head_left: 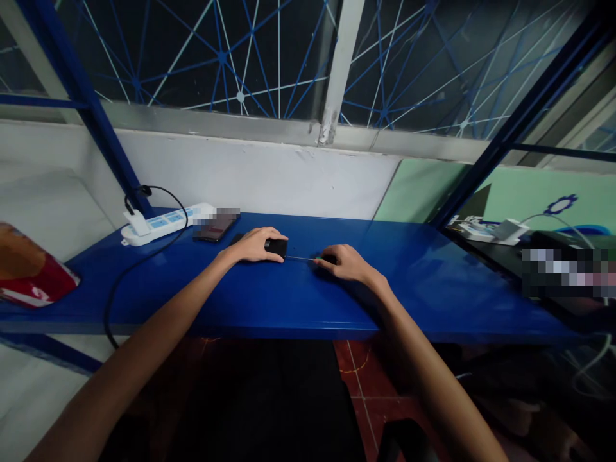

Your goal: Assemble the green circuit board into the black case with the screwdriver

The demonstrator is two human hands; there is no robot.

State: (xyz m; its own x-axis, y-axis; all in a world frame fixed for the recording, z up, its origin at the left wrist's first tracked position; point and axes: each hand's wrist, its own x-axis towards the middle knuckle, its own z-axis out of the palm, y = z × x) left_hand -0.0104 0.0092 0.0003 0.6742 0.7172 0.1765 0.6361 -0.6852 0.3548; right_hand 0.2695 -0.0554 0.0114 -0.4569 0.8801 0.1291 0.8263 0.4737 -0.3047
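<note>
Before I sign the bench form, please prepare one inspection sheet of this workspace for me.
Surface: blue tabletop, glossy.
Job's things: black block, partly covered; thin tool, its shaft reaching the block's right end, contact unclear.
Clutter: dark phone beside the power strip; red packet at left.
Hands: left hand holds the block; right hand grips the tool.
Cables: black cable droops over the front edge.
Surroundings: patterned window, white wall, green panel, blue frame.

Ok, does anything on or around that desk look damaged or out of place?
The window post looks chipped and flaky at its bottom end. Also, a black cord hangs past the desk's front edge.
</note>
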